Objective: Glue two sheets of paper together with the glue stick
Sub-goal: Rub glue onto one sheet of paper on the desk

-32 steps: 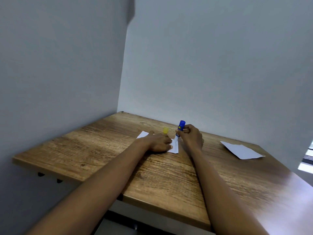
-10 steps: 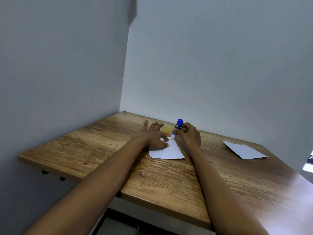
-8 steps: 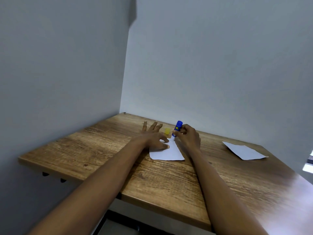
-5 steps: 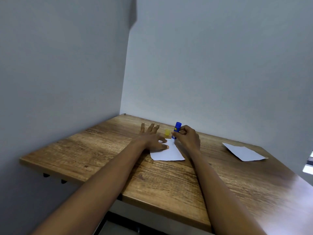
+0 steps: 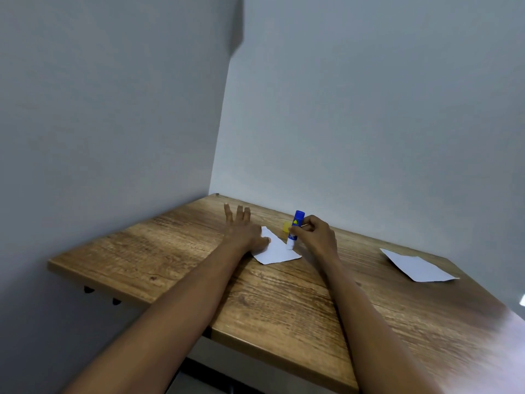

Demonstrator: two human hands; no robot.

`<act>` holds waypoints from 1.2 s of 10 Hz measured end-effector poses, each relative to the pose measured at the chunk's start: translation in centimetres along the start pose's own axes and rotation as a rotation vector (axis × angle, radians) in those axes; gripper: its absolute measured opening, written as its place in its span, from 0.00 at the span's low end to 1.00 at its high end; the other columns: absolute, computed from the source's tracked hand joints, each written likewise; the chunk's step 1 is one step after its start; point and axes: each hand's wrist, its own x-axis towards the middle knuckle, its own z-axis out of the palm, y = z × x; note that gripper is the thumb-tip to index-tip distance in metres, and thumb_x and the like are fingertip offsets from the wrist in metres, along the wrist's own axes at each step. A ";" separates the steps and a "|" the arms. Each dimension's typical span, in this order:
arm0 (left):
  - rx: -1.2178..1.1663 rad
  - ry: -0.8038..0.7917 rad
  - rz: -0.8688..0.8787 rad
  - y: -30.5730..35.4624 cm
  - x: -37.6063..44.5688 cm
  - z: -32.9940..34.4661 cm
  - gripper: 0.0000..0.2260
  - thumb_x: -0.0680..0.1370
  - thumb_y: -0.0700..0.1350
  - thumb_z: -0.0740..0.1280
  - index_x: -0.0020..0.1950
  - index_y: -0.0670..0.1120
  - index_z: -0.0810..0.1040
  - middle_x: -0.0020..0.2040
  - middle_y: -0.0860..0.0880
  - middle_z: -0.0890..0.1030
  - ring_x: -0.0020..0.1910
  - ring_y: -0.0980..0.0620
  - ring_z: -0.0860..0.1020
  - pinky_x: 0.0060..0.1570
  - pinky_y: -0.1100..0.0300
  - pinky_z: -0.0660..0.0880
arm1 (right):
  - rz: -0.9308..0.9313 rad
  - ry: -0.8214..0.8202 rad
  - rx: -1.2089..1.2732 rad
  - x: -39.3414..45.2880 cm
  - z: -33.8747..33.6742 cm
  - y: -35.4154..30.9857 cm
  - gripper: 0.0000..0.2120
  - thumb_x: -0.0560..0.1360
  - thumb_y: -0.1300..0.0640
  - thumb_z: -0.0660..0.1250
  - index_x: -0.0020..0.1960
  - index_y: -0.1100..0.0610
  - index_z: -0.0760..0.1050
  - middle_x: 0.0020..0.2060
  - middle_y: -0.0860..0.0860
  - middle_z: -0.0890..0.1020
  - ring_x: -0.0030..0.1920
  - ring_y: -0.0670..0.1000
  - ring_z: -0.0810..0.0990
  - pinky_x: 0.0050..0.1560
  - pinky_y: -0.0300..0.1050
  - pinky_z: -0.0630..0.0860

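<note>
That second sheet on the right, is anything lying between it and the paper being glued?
Nothing visible does. Between the second sheet and the glued paper lies bare table, crossed only by the right hand holding the glue stick.

We see a glue stick [image 5: 295, 229] with a blue barrel, a small yellow mark on its side and a white tip at the bottom. Just beyond it sits a yellow cap [image 5: 286, 226]. The near sheet of paper [image 5: 277, 251] is plain white, and so is the second sheet [image 5: 416, 265] far to the right. The table [image 5: 284, 302] shows a warm brown wood-grain pattern with darker streaks. We find both walls [image 5: 369, 109] a flat pale grey, unpatterned.
</note>
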 end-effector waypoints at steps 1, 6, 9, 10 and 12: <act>0.022 0.037 -0.044 -0.1 -0.1 0.1 0.25 0.77 0.64 0.52 0.71 0.56 0.69 0.78 0.40 0.49 0.77 0.41 0.43 0.67 0.34 0.30 | -0.005 -0.007 0.021 0.0 0.0 0.1 0.06 0.65 0.51 0.70 0.38 0.51 0.76 0.34 0.47 0.82 0.42 0.52 0.80 0.50 0.57 0.75; 0.024 0.045 -0.072 -0.3 -0.3 0.0 0.26 0.77 0.62 0.52 0.70 0.53 0.69 0.78 0.39 0.52 0.77 0.40 0.47 0.67 0.33 0.33 | -0.002 0.011 0.040 0.1 -0.3 0.6 0.09 0.65 0.50 0.69 0.39 0.55 0.75 0.32 0.49 0.79 0.36 0.50 0.76 0.45 0.54 0.74; -0.027 -0.024 -0.016 -0.4 -0.2 -0.2 0.25 0.78 0.62 0.52 0.71 0.53 0.68 0.78 0.40 0.51 0.77 0.40 0.45 0.67 0.32 0.33 | -0.021 0.054 0.087 0.3 -0.4 0.6 0.08 0.66 0.51 0.70 0.38 0.53 0.74 0.32 0.47 0.78 0.36 0.50 0.75 0.40 0.50 0.73; -0.131 -0.114 0.129 0.0 -0.1 -0.3 0.24 0.78 0.62 0.54 0.72 0.56 0.65 0.79 0.42 0.47 0.77 0.43 0.42 0.67 0.32 0.34 | -0.047 0.044 0.101 0.4 -0.2 0.4 0.07 0.68 0.51 0.73 0.42 0.51 0.77 0.36 0.46 0.81 0.40 0.50 0.79 0.46 0.53 0.76; -0.165 -0.132 0.259 0.9 0.0 -0.2 0.25 0.77 0.65 0.55 0.72 0.60 0.64 0.79 0.45 0.44 0.77 0.45 0.39 0.68 0.34 0.33 | -0.020 0.036 0.038 0.4 -0.5 0.7 0.07 0.68 0.50 0.73 0.43 0.51 0.78 0.38 0.46 0.84 0.44 0.50 0.81 0.49 0.54 0.76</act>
